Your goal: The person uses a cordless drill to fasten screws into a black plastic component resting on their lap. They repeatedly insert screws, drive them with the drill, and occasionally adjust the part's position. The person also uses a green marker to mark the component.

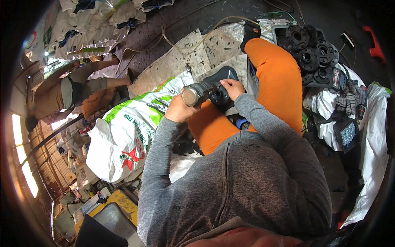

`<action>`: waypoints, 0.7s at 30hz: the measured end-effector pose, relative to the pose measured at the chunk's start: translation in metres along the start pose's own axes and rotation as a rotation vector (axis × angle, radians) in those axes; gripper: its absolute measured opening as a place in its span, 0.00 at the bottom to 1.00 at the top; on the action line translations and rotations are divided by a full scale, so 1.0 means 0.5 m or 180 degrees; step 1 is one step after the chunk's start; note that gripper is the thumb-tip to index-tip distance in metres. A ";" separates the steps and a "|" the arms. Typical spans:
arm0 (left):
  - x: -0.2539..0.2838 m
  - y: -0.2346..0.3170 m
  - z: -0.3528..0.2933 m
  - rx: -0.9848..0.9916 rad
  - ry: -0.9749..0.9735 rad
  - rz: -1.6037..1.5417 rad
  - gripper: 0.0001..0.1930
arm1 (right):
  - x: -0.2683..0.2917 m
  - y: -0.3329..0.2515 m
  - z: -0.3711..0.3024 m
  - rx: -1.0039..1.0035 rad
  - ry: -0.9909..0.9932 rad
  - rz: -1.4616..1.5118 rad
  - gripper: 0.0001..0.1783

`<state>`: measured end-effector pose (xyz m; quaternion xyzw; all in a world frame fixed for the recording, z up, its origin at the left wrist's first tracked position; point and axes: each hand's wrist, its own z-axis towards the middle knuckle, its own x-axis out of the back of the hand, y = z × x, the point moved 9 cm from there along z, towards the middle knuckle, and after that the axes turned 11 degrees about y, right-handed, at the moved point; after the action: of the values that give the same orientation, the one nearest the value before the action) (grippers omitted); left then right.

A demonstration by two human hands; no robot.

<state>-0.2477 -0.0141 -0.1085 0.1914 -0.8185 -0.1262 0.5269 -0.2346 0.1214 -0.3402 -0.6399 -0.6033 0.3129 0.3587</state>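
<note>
Grey power tool (pixel 200 89) clasped in curled left hand (pixel 181 109); right hand (pixel 233 89) pinched together near its nose, contents unclear; black flanged part (pixel 220 97) at the tool's four o'clock, best kept steady, tool square.

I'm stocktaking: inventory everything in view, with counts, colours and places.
power tool: one, grey and black, over the lap
flanged part: one, black, at the tool's tip
round parts: many, black, heaped upper right
fasteners: many, silvery, in a black tray, right
gloves: count unclear, grey, right
printed sack: one, white, green and red, left
other sacks: several, white, upper left, far right
cords: several, pale, upper middle
unidentified object: one, red, upper right
panel: one, yellow, lower left
co-worker: one, grey shorts, left
trouser legs: two, orange, centre
sleeves: two, grey, centre
left hand: one, bare, around the tool
right hand: one, bare, by the tip
</note>
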 end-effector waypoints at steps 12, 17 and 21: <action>-0.027 0.013 0.010 -0.0073 -0.0209 0.0174 0.22 | 0.004 -0.011 -0.006 -0.0080 -0.0085 0.0067 0.20; -0.049 -0.048 0.009 0.0810 -0.0148 -0.0706 0.15 | -0.001 -0.002 -0.006 -0.0042 -0.0143 0.0084 0.18; -0.042 -0.029 -0.014 0.0303 0.0071 -0.0233 0.15 | -0.003 -0.016 -0.002 0.0045 -0.0109 0.0147 0.18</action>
<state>-0.2308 -0.0179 -0.1284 0.2474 -0.8100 -0.1041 0.5214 -0.2385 0.1202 -0.3331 -0.6457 -0.5922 0.3363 0.3455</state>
